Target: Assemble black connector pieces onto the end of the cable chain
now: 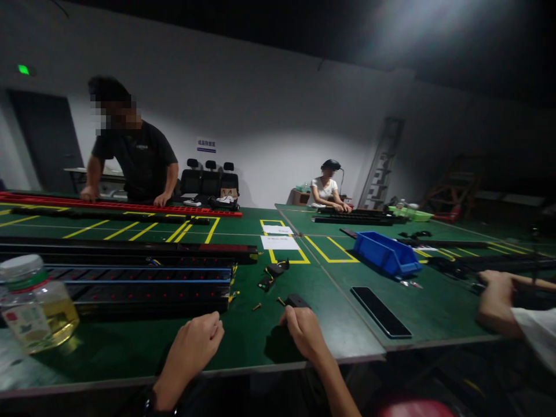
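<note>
Block [299, 300], black and boxy, at right fingers [292, 317]

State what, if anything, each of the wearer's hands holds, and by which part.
Left hand: curled, nothing visible in it. Right hand: seemingly a black block, by its near end, though the grip is hidden.

The small black block [297, 300] is showing just past the curled knuckles of my right hand [304, 331], and those are hiding its near end, so I can't tell how firmly I'm gripping it. It's looking matte, kinda boxy, with its flat top facing up and its long side slanting a bit. It's sitting at the near part of the green tabletop [334, 327], though whether it's actually resting there I can't say. One brass-coloured screw [281, 301] is lying just left of it.
</note>
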The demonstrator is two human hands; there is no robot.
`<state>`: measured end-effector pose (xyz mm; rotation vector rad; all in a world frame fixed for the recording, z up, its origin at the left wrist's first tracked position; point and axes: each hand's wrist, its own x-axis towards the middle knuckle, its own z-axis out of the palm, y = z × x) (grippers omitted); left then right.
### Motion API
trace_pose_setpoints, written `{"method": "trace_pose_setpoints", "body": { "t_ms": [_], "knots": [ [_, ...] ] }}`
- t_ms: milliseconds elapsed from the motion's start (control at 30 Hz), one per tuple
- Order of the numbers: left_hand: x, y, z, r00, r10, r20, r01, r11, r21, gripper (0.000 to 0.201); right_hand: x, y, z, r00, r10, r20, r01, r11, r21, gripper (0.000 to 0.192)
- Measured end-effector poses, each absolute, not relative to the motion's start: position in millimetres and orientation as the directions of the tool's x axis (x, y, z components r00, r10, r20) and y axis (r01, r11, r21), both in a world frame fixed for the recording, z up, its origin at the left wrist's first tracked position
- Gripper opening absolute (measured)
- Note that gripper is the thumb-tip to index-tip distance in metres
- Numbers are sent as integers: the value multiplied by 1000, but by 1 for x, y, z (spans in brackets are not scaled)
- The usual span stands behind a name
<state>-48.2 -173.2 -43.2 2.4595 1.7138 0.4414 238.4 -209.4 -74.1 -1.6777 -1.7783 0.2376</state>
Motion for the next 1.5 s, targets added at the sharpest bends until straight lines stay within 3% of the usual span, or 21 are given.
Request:
{"method": "trace_pose_setpoints", "body": {
  "t_ms": [1500],
  "knots": [
    [-47, -183, -42, 332, 916, 225, 887, -384, 255, 23, 245, -212, -76, 44, 946, 322, 798, 160, -581, 78]
  ]
}}
